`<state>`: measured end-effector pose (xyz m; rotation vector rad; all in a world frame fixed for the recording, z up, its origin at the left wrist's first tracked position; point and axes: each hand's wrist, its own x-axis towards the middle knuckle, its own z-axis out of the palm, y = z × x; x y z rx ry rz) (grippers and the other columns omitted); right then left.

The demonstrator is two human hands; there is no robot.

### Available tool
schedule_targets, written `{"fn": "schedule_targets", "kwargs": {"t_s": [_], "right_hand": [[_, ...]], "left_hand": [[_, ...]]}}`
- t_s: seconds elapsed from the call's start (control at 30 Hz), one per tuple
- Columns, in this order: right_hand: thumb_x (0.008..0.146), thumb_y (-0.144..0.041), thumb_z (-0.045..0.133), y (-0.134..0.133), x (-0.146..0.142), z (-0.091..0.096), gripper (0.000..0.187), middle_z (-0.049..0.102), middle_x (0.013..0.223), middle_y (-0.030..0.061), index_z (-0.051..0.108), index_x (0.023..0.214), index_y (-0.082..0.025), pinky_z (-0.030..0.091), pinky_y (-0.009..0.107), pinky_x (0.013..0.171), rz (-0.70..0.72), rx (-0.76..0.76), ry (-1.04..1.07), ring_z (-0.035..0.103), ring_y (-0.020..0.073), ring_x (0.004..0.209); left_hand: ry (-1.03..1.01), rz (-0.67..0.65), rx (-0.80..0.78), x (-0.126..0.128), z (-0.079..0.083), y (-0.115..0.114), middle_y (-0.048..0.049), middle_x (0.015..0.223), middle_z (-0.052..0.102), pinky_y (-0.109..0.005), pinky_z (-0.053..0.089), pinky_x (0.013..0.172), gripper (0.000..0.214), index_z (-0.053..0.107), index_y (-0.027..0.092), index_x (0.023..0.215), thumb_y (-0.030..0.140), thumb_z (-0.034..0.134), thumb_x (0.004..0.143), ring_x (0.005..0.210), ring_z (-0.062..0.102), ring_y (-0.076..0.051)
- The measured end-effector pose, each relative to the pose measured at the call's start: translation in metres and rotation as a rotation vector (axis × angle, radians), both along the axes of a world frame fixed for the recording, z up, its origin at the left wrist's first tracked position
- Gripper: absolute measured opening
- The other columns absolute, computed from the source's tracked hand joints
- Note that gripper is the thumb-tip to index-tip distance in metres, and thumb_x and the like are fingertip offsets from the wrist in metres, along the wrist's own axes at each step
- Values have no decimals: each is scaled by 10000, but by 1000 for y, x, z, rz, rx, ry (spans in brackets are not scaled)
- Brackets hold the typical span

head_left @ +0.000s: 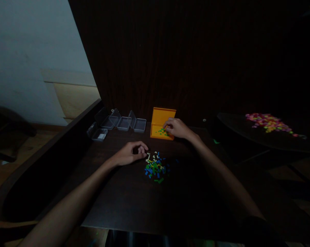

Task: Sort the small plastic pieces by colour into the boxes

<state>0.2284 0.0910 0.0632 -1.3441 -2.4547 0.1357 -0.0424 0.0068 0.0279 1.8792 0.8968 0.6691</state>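
A small heap of toy building bricks [155,168], blue, green, white and yellow, lies on the dark table. At the heap's upper left edge rests my left hand [129,154], its fingers loosely curved and apart from the thumb, with nothing visible between them. Farther back stands an orange box [164,116] with its lid raised. Several green bricks [160,131] lie scattered inside it. My right hand [177,128] reaches over the box's right side, fingertips bent down and closed above the green bricks. Whatever those fingertips pinch, if anything, is hidden.
Several clear plastic boxes with raised lids, one of them a clear box [139,125], stand at the back left. A raised wooden side panel [52,151] borders the left. On the right, a dark surface [232,125] bears a pile of pink, yellow and purple pieces [269,122].
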Motion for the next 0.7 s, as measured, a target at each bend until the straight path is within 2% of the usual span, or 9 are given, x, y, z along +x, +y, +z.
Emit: {"fn": "schedule_targets", "kwargs": {"t_s": [0.13,0.2,0.33,0.47,0.7], "right_hand": [[753,-65,550,-20,-22,15,210,600,736,20,727,842,-135,355,224,616,263,-86,-1,511,119,656],[747,-60,563,-29,-30,22,205,616,736,15,728,843,-136,363,218,619,370,-163,-4,515,110,647],[766,-133,627,-42,-43,25,163,620,694,-7,739,885,-144,355,200,563,546,-428,-91,517,95,603],[750,-155,669,-49,-55,17,161,629,692,-20,753,888,-161,350,192,542,604,-575,-204,519,87,594],[745,-175,706,-51,-66,6,174,664,719,-13,762,910,-164,361,192,560,674,-597,-237,533,87,608]], "left_hand": [[115,-190,156,-2,1,-4,-33,824,622,-236,432,649,234,681,148,955,174,641,726,711,537,-130],[148,-217,229,-3,1,-4,-32,841,611,-230,431,661,221,698,158,929,147,644,716,730,539,-129],[182,-261,279,-4,1,-5,-28,853,591,-226,438,692,191,715,169,913,160,666,729,762,538,-127],[179,-302,258,-3,3,-7,-29,846,590,-223,444,703,181,730,170,916,164,670,745,762,544,-124],[163,-318,248,-3,0,-6,-29,861,607,-218,448,714,208,748,194,951,144,658,770,764,559,-118]]}}
